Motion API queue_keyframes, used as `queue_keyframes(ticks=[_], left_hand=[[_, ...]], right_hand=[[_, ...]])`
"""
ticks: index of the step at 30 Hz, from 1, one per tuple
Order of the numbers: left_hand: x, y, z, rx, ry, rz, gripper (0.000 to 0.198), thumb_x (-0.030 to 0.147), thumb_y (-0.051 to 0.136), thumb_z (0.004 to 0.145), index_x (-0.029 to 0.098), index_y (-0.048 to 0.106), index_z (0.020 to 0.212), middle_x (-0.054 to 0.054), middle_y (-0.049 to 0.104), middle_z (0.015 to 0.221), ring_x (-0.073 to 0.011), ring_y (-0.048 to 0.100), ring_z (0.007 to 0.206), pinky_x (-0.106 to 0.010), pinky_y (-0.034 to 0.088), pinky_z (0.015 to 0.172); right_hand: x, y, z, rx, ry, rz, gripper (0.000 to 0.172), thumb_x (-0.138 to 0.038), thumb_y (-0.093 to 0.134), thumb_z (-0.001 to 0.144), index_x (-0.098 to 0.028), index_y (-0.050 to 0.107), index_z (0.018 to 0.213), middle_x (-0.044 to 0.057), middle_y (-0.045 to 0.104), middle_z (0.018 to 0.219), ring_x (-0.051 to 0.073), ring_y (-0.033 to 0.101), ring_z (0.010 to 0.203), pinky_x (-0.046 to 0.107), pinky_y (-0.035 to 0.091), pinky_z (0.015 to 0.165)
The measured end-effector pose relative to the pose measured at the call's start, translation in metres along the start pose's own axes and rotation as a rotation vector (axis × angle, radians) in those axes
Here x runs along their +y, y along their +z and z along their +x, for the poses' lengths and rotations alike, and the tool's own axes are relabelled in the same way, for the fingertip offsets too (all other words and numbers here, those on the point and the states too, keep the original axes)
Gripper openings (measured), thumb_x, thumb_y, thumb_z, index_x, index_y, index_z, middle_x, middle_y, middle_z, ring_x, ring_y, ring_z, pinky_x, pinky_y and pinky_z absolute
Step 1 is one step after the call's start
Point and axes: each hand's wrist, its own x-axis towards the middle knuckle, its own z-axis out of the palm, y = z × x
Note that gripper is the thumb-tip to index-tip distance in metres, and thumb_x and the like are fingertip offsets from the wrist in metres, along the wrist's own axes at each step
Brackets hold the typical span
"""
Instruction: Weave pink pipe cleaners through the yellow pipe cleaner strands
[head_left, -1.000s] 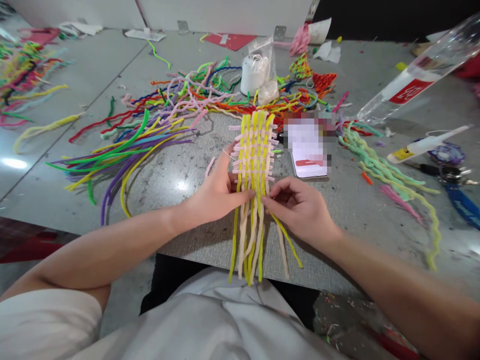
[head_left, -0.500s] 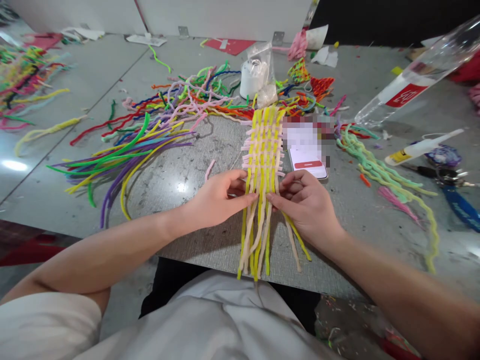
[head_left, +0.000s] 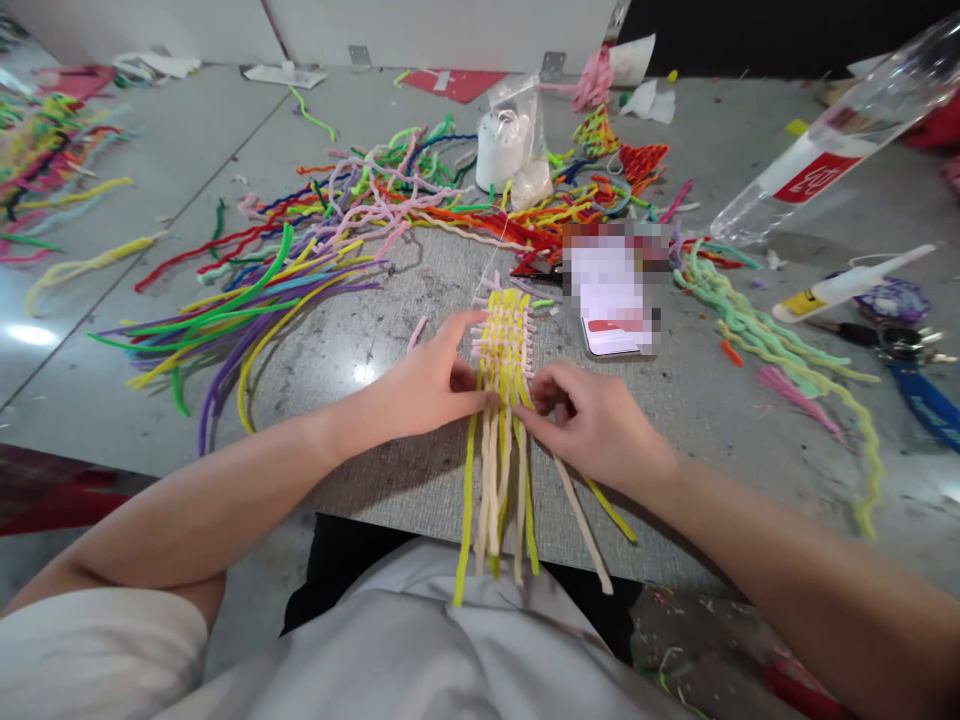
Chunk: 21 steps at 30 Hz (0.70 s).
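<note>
A small woven strip of pipe cleaners (head_left: 508,325) in yellow, cream and pale pink lies before me on the table, tilted away from the camera. Its long yellow and cream ends (head_left: 491,500) hang loose toward my lap. My left hand (head_left: 450,375) grips the strip's left edge, thumb on top, fingers partly hidden behind it. On the right edge my right hand (head_left: 581,410) pinches the strip between thumb and curled fingers. Short pale pink ends stick out along both sides. Two loose ends, one cream and one yellow, splay out under my right hand.
Several colored pipe cleaners (head_left: 247,310) lie in a heap at left and behind. A white thread spool (head_left: 495,155), a phone (head_left: 619,338), a clear bottle (head_left: 810,180), a glue tube (head_left: 832,295) and keys (head_left: 904,350) stand or lie around. The table's front edge is near my lap.
The woven strip has come closer to me and tipped, so it looks shorter, and dark-handled scissors now show behind it. Both hands keep hold, the fingers slightly shifted.
</note>
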Motion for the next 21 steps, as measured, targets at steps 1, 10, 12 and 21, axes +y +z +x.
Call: queue_keyframes(ticks=[1,10,12,21], left_hand=[[0.002,-0.004,0.001,-0.004,0.018,0.091,0.075,0.038,0.086,0.09,0.023,0.055,0.157,0.004,0.076,0.074,-0.0168,0.069,0.062,-0.029,0.049,0.068],[0.005,-0.015,0.004,-0.093,0.171,0.448,0.018,0.029,0.084,0.089,0.024,0.085,0.107,-0.001,0.076,0.079,-0.0183,0.069,0.071,-0.029,0.05,0.076],[0.003,-0.012,0.004,-0.089,0.194,0.509,0.032,0.026,0.083,0.09,0.025,0.084,0.122,-0.003,0.077,0.088,-0.0204,0.071,0.08,-0.031,0.053,0.081],[0.008,-0.018,-0.001,-0.158,0.313,0.82,0.037,0.02,0.062,0.102,0.027,0.08,0.133,-0.009,0.073,0.131,-0.0232,0.076,0.107,-0.034,0.06,0.09]], right_hand=[[0.0,-0.001,0.0,-0.011,-0.024,-0.044,0.023,-0.036,0.076,0.092,-0.026,0.056,0.086,-0.001,0.067,0.074,0.016,0.053,0.06,0.034,0.038,0.062],[0.014,-0.003,0.008,-0.115,-0.23,-0.151,0.016,-0.032,0.065,0.104,-0.024,0.074,0.094,0.006,0.077,0.088,0.023,0.069,0.081,0.036,0.048,0.075],[0.017,-0.003,0.009,-0.127,-0.278,-0.155,0.02,-0.034,0.064,0.107,-0.023,0.077,0.097,0.008,0.079,0.091,0.024,0.071,0.084,0.036,0.05,0.077],[0.026,-0.014,0.016,0.109,-0.352,-0.263,0.02,-0.03,0.061,0.11,-0.023,0.077,0.101,0.006,0.077,0.089,0.022,0.071,0.078,0.036,0.056,0.075]])
